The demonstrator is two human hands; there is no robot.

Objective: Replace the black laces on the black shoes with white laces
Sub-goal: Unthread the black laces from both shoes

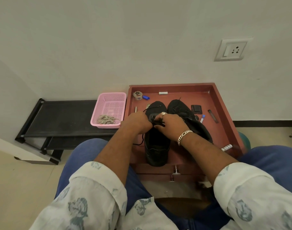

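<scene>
Two black shoes stand side by side in a red-brown tray [223, 103]. The left shoe [156, 146] has its heel toward me; the right shoe [180, 107] lies behind my right hand. Both hands meet over the left shoe's lacing. My left hand [137, 121] pinches the black lace [156, 122], whose loose end trails down past the shoe's left side. My right hand [171, 125], with a ring and a chain bracelet, grips the same lace at the eyelets. The white laces [107, 120] lie bundled in a pink basket [108, 98] to the left.
The pink basket rests on a low black shelf rack [62, 117] left of the tray. Small items lie scattered in the tray: a tape roll [137, 95], a blue cap [146, 97], a black wallet [196, 109], pens. My knees frame the bottom; a wall stands behind.
</scene>
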